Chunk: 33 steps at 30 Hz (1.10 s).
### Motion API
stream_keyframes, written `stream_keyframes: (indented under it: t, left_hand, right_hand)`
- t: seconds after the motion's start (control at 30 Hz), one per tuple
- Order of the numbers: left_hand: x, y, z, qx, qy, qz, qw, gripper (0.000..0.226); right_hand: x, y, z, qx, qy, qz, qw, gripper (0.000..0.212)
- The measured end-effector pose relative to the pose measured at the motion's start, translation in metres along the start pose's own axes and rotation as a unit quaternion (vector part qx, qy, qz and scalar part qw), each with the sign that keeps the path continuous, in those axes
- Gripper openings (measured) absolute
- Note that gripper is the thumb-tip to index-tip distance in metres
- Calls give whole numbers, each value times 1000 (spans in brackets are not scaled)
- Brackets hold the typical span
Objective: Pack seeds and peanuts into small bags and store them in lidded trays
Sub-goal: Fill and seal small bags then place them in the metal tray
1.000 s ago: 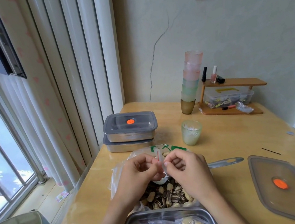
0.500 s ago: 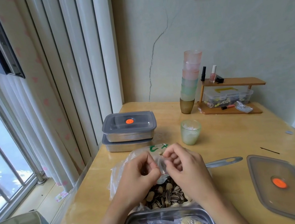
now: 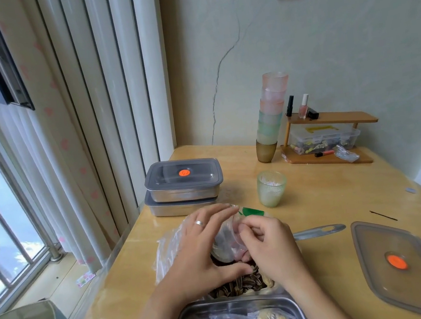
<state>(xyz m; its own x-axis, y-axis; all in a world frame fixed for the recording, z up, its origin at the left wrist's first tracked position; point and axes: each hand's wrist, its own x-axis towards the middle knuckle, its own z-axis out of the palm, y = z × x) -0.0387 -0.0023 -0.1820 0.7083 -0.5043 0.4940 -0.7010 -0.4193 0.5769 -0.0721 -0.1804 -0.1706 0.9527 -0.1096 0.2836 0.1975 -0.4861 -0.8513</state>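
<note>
Wooden table [image 3: 317,198], small clear bag [image 3: 225,243], left hand [image 3: 202,247] gripping, right hand [image 3: 270,245] pinching it

Bare wooden worktop [image 3: 317,198] lies open between the green ribbed glass tumbler [image 3: 272,191] and the loose grey plastic lid [image 3: 373,250] with an orange dot. Two stacked steel lidded trays [image 3: 183,187] block the far left. The left hand [image 3: 202,247] and right hand [image 3: 270,245], holding a small clear bag [image 3: 227,240], crowd the middle; an open steel tray [image 3: 224,304] fences the near edge.
</note>
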Motion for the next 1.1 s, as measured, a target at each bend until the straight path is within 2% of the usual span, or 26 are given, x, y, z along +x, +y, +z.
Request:
stream_keyframes:
  t: [0.03,0.13,0.2,0.3,0.37,0.57,0.63,0.7,0.8,0.97,1.1]
  left_hand:
    - [0,-3,1,12,3,-4,1000,84]
    - [0,-10,2,28,36,-11,999,68]
    - [1,-11,2,27,48,-8,998,60]
    - [1,-9,2,22,66,-10,998,55]
    - [1,-8,1,25,74,-10,997,55]
    - [1,-2,1,-1,72,2,997,47]
    - [1,-2,0,-41,64,3,997,50]
    - [0,0,-1,-69,53,1,996,57]
    - [0,-3,-1,-77,30,-14,996,64]
    - [0,-27,-8,8,17,-32,999,55]
    - [-3,-27,-13,45,9,-20,999,66]
  right_hand:
    - [0,-1,-1,19,-16,4,1000,36]
    - [2,0,0,60,-39,22,997,26]
    - [1,0,1,76,-18,16,997,18]
    - [1,0,-2,32,59,-64,996,14]
    - [1,-2,-5,12,66,-116,991,12]
    - [-2,-6,-3,-48,-50,-182,981,7]
    - [-1,-6,-5,-55,-62,-189,978,8]
    - [0,-5,-9,-40,-70,-187,979,19]
    - [2,-5,-17,-11,-70,-182,981,25]
    - [5,-3,-30,-25,-93,-161,982,27]
    - [4,0,-26,-85,-157,-169,969,29]
